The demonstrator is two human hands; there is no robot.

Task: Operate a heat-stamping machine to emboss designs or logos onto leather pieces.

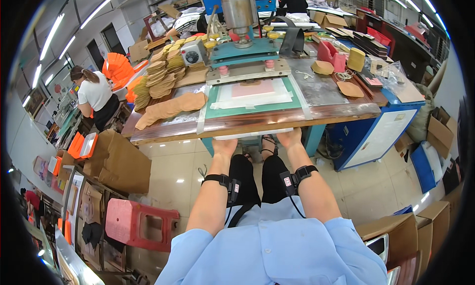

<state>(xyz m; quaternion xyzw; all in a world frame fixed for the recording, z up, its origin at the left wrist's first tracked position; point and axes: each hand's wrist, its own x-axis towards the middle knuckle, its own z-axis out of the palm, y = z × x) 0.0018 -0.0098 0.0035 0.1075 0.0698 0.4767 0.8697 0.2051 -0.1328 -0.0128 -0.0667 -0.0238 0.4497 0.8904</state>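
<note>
My left hand [225,145] and my right hand [290,137] reach under the front edge of the wooden table [168,131]. The fingers of both are hidden beneath it. Between the two hands a narrow white strip [252,134] shows just under the edge; whether they grip it I cannot tell. Above them a green mat [217,108] is taped to the tabletop, with white sheets [226,95] and a pinkish rectangular piece [253,88] lying on it. A press with a teal plate [246,48] and a metal cylinder [239,10] stands right behind.
Stacks of tan leather pieces [161,77] and one long brown piece [170,110] lie at left. A dial box [193,52] stands beside the press. At right are a pink tape dispenser [331,56] and a blue cabinet [368,136]. A red stool [131,224] stands low left; a co-worker [96,94] sits beyond.
</note>
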